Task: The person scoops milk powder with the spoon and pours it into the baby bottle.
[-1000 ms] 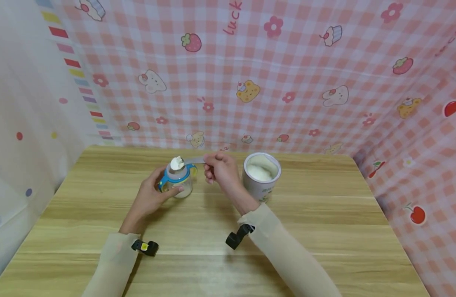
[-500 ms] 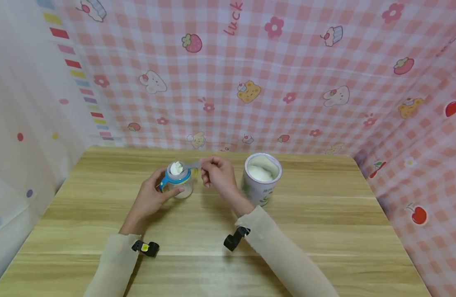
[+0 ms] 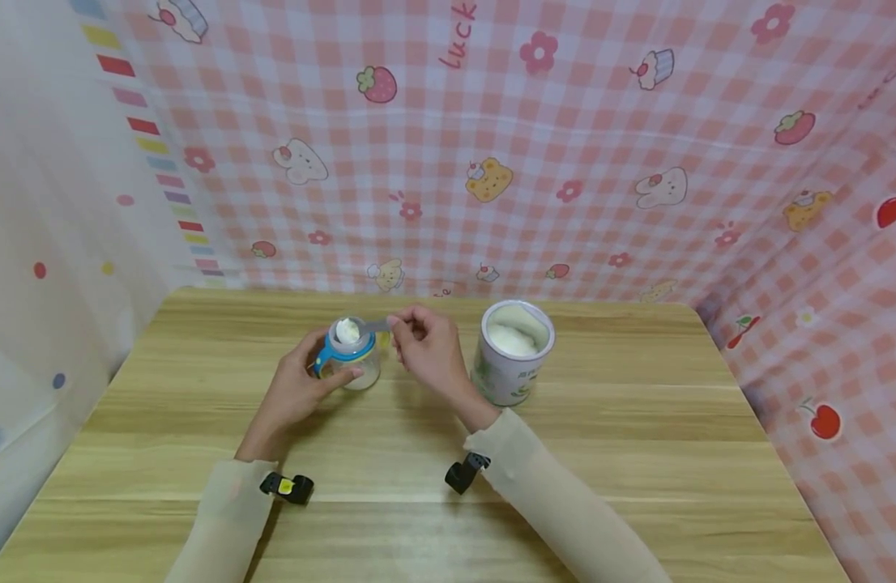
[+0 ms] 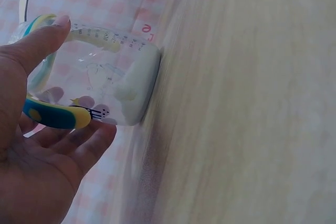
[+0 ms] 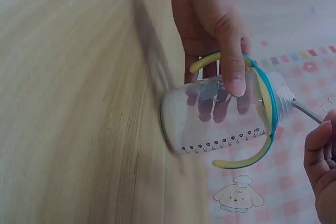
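Note:
My left hand (image 3: 295, 389) grips a clear baby bottle (image 3: 366, 372) standing upright on the table, thumb on the near side and fingers behind. The bottle has blue-and-yellow handles (image 5: 269, 100) on a collar, and white powder (image 4: 134, 90) lies at its bottom. Between thumb and fingers, my right hand (image 3: 432, 348) pinches the handle of a spoon (image 3: 377, 325). Its bowl, heaped with white powder (image 3: 348, 330), is at the bottle's open mouth. In the right wrist view the spoon's handle slants out of the neck (image 5: 283, 95).
An open tin (image 3: 501, 379) with white powder inside stands right of my right hand, close behind that forearm. The wooden table (image 3: 390, 502) meets a pink checked cloth (image 3: 433, 121) at its far edge. Cloth also hangs along the left and right sides.
The right hand has moved slightly left and down, lowering the heaped spoon into the bottle's mouth. The left hand and the bottle have stayed nearly still.

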A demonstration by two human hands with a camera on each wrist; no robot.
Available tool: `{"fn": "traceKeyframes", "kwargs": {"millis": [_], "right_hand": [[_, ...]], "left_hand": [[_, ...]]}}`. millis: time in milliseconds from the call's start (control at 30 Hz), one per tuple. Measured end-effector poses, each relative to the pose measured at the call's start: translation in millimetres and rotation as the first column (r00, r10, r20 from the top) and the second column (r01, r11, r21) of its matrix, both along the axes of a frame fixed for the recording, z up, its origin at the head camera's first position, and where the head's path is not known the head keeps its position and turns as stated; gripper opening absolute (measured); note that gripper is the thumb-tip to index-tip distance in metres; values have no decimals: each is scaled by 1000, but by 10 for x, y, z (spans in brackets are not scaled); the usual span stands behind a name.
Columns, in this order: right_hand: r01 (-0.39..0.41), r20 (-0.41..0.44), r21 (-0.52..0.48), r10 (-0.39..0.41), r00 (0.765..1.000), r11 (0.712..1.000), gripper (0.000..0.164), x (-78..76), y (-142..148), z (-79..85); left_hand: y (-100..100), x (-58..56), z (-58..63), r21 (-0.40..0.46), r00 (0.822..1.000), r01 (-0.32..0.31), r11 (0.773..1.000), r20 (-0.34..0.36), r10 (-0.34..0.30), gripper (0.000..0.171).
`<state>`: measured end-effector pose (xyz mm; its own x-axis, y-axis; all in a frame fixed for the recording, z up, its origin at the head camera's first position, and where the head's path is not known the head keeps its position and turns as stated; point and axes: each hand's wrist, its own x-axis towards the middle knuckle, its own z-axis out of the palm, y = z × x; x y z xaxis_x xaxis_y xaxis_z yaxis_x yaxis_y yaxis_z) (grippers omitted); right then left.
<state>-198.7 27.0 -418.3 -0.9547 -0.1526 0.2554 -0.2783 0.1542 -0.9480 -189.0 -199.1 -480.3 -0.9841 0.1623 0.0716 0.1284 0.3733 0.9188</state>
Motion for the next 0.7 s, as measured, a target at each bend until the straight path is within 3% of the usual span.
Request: {"fn": "traceKeyframes", "kwargs": {"millis": [200,433,700], "right_hand": [[10,-200,123,15,980,992,18,7,-6,-25],[55,-445,262,70,893,963,16,15,2,-43],[93,-587,326,124,800,941,14,22,15,-80]], "left_hand": [[-11,2,-12,-11,1000,1,1000,-1,-1,73],[-13,8,1,-13,1000,6,1000,-1,-6,73],[-3,17,23,-11,1000,5,1000,8,-5,72]]}}
